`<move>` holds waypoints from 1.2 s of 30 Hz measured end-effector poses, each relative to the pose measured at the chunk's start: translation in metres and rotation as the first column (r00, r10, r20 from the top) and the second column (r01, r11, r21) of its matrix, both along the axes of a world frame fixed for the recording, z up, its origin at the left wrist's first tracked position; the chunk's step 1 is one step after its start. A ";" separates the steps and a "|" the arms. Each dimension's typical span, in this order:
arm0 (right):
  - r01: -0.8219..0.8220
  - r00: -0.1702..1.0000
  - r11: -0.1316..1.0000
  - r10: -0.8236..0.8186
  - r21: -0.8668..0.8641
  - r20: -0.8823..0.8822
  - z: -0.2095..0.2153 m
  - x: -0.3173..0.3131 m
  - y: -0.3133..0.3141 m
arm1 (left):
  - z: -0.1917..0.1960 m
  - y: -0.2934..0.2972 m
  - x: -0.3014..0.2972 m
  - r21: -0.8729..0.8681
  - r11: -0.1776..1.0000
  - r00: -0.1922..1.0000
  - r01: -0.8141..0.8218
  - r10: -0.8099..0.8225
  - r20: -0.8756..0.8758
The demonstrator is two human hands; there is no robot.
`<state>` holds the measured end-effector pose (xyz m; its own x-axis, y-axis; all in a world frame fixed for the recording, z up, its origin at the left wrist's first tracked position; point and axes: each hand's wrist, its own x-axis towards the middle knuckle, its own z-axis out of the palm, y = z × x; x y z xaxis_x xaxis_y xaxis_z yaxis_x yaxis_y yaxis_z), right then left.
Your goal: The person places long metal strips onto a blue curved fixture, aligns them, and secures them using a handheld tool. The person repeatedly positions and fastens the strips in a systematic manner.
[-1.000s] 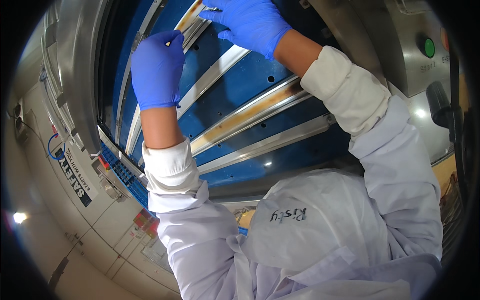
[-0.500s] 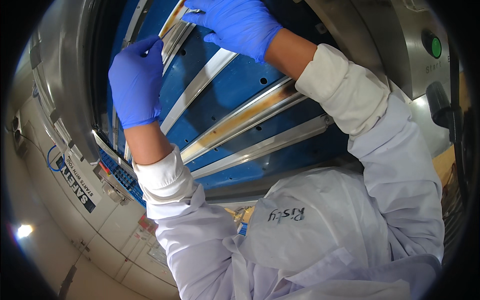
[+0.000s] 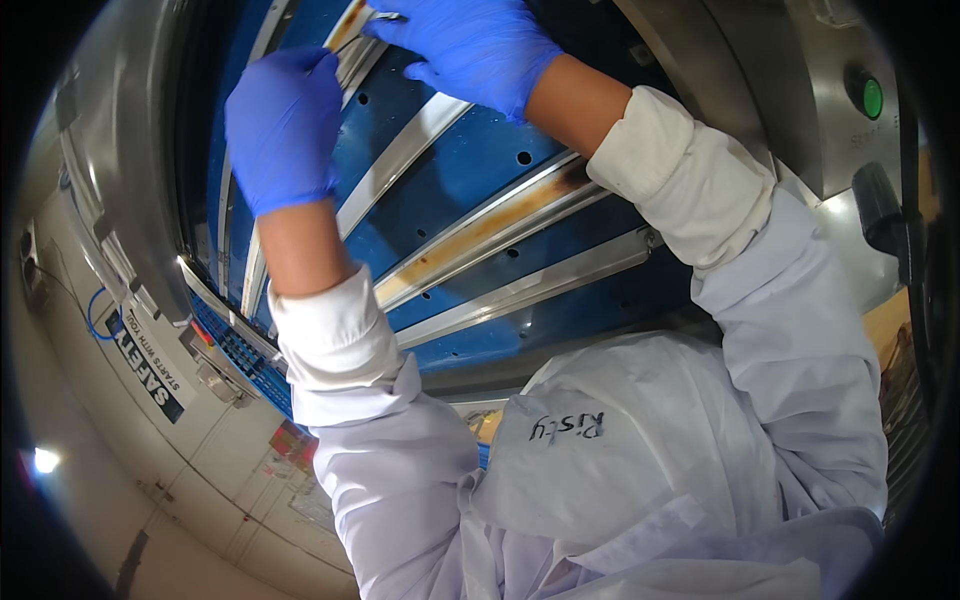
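Observation:
Both my hands wear blue gloves and reach up into a machine with a blue perforated panel [image 3: 470, 170]. Several metal rails cross it; one rail [image 3: 480, 225] carries brown stains. My left hand [image 3: 285, 125] is pinched closed at the upper end of a stained rail [image 3: 345, 25], and a thin dark piece pokes from its fingertips. My right hand [image 3: 470, 45] grips a small metal part [image 3: 385, 16] at the same spot. The fingertips of both hands almost meet there.
The machine's stainless steel frame [image 3: 150, 200] curves around the left side, with a blue-and-white safety label [image 3: 145, 365] below. A green button [image 3: 872, 97] sits on the steel housing at the upper right. My white coat sleeves and hood fill the lower part.
My left hand has shifted a little to the left and stays pinched at the rail's top. My right hand holds its place there. The view has tilted slightly.

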<state>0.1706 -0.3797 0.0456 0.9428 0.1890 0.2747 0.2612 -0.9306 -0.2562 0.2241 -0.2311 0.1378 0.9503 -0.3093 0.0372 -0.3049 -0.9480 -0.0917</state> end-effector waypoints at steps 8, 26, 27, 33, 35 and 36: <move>0.064 0.990 0.995 -0.054 -0.073 0.130 -0.027 0.013 0.013 | -0.021 0.058 -0.010 -0.388 0.889 0.964 -0.243 0.175 -0.202; 0.645 0.510 0.040 0.722 0.763 -0.468 0.031 -0.135 0.117 | -0.037 0.134 -0.253 -0.787 0.616 0.998 0.039 0.013 0.060; 0.658 0.501 0.122 0.666 0.743 -0.553 0.037 -0.131 0.104 | -0.034 0.141 -0.258 -0.809 0.587 1.000 -0.006 -0.001 -0.009; 0.168 0.886 0.884 0.058 0.436 -0.460 0.036 -0.045 0.021 | -0.075 0.198 -0.279 -0.782 0.606 0.988 -0.142 0.041 -0.147; 0.108 0.945 0.989 -0.072 0.096 -0.319 0.048 -0.031 0.022 | -0.088 0.211 -0.287 -0.785 0.599 0.986 -0.161 0.068 -0.150; 0.142 0.940 0.983 -0.172 -0.119 -0.294 0.057 -0.023 0.019 | -0.094 0.213 -0.290 -0.798 0.583 0.988 -0.153 0.073 -0.136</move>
<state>0.1475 -0.3603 0.1029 0.9983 0.0429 -0.0393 0.0338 -0.9774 -0.2087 -0.0663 -0.0176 0.0442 0.9870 -0.0811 0.1390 -0.1581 -0.6491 0.7441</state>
